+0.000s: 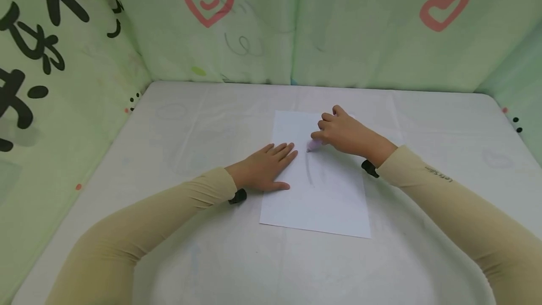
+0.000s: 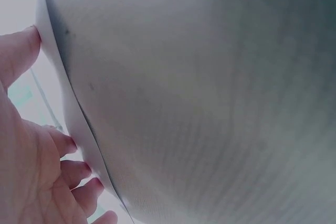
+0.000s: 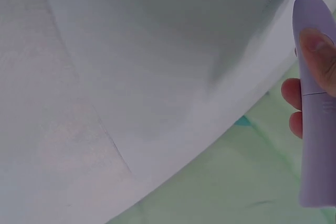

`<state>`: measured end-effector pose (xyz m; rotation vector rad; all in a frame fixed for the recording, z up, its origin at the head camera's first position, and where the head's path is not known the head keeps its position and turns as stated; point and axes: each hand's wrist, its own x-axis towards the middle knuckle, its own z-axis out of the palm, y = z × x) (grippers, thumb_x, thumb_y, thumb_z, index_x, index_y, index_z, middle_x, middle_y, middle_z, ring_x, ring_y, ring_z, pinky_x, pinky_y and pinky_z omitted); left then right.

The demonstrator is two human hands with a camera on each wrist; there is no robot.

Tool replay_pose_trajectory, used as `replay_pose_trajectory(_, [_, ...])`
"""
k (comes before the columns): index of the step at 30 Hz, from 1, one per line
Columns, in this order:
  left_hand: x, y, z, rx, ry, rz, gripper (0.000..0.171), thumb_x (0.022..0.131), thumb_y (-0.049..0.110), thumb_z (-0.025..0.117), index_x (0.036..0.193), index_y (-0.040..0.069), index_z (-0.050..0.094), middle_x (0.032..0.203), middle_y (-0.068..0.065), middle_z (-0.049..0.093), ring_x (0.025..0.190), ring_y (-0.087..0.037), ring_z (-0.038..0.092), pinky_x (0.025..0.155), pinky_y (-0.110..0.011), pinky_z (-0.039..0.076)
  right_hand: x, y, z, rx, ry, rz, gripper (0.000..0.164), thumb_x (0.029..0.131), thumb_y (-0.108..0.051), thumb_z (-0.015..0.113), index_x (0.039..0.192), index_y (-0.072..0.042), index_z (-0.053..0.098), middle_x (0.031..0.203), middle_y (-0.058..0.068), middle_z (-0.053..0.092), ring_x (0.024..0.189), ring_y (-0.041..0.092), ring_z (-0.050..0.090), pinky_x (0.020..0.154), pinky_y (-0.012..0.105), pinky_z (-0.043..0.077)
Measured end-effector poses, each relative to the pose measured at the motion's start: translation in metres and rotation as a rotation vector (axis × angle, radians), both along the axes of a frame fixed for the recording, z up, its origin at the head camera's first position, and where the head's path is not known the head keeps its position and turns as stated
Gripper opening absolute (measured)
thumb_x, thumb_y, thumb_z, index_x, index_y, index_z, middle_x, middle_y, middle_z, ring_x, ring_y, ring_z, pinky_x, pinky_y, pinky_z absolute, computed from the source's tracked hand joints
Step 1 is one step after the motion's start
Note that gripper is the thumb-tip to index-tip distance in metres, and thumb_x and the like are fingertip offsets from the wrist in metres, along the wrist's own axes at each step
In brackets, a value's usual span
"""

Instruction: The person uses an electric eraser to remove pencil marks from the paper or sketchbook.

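Note:
A sheet of white paper (image 1: 317,206) lies on the white-covered table, with a faint grey stroke (image 1: 308,168) near its middle. My left hand (image 1: 267,166) rests flat on the paper's left part, fingers spread and thumb apart. My right hand (image 1: 347,131) grips a thick lavender pen (image 3: 317,150) over the upper part of the sheet. In the head view the pen's grey tip (image 1: 308,150) meets the paper at the stroke's upper end. The right wrist view shows the thumb (image 3: 317,51) pressed along the pen's barrel. Most of the pen is hidden by the hand in the head view.
The white table (image 1: 203,258) extends around the paper on all sides. Green curtains (image 1: 347,36) with red hearts and black characters hang behind it and to both sides. A dark wrist device (image 1: 238,196) sits under the left wrist, another (image 1: 370,168) under the right.

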<state>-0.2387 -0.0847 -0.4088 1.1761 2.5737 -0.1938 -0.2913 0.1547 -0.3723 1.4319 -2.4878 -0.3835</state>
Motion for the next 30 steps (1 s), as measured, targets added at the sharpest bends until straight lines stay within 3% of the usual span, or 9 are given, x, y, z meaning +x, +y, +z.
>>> replay_pose_trajectory(30, [-0.0012,-0.0011,-0.0023,0.011,0.003,-0.006,0.084,0.093,0.061,0.037,0.152,0.010,0.007,0.160,-0.009,0.005,0.148,-0.024,0.010,0.119,-0.043,0.014,0.0019,-0.0003,0.0021,0.017,-0.014,-0.013,0.028,0.070,-0.017,0.080,0.097,-0.020,0.071,0.083,0.008,0.068,0.080,0.025,0.056,0.075,0.043,0.040])
